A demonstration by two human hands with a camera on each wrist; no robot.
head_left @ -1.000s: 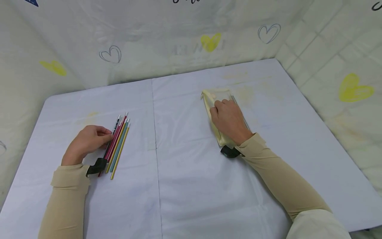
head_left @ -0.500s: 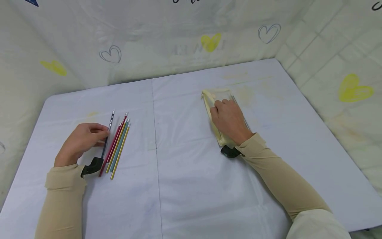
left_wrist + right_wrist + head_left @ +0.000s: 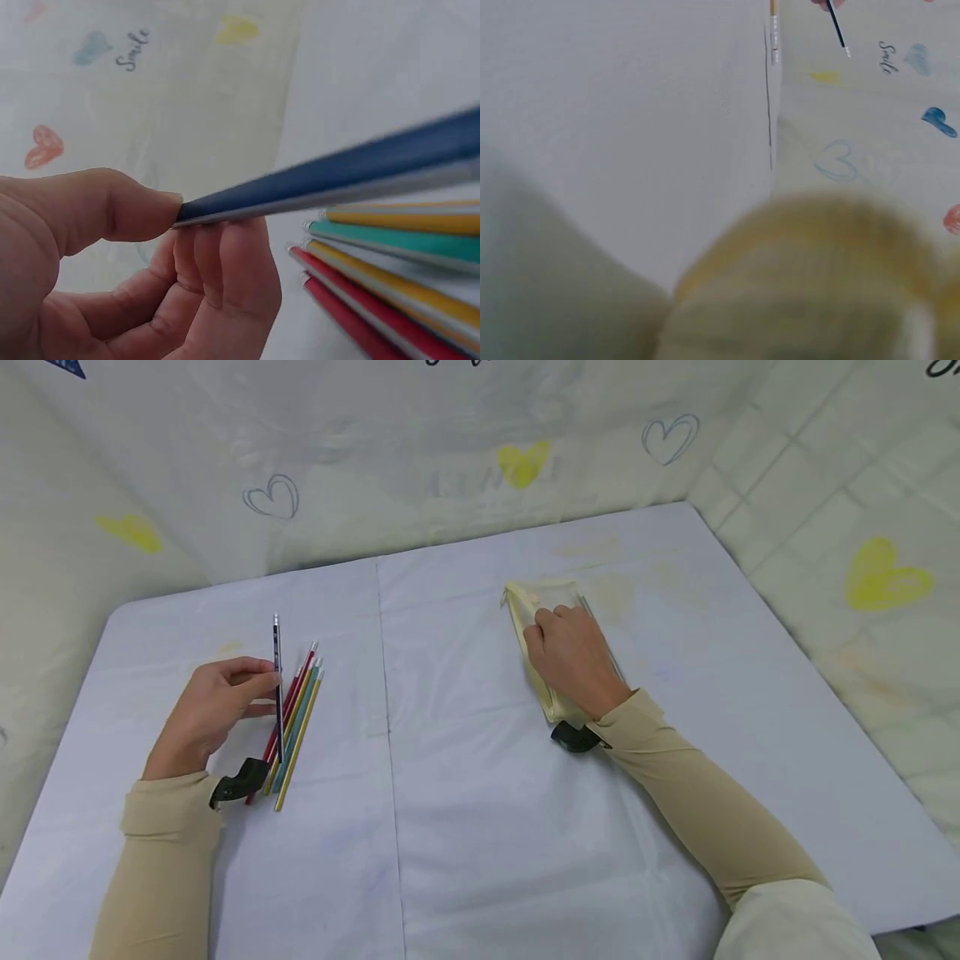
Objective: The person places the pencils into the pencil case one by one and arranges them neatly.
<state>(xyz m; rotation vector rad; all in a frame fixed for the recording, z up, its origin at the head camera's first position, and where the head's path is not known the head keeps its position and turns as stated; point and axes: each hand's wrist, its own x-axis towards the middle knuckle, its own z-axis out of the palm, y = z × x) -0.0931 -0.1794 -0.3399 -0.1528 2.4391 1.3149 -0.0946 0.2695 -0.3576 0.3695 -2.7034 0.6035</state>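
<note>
In the head view, my left hand pinches a dark blue pencil between thumb and fingertips. The pencil stands nearly upright over a loose row of several pencils in red, gold and teal. Close up in the left wrist view, the blue pencil runs out to the right from the thumb tip. On the right of the table, my right hand grips a pale yellow pencil case with a see-through panel. The case fills the bottom of the right wrist view as a blur, and the right fingertips are hidden.
A white cloth with a seam covers the table. Behind it and to the sides hang pale sheets with drawn hearts. A dark camera mount sits at the left wrist, near the pencils.
My left hand has drawn the dark blue pencil out leftward from the row, then raised it and tipped it more upright. The right hand and pencil case have stayed in place.
</note>
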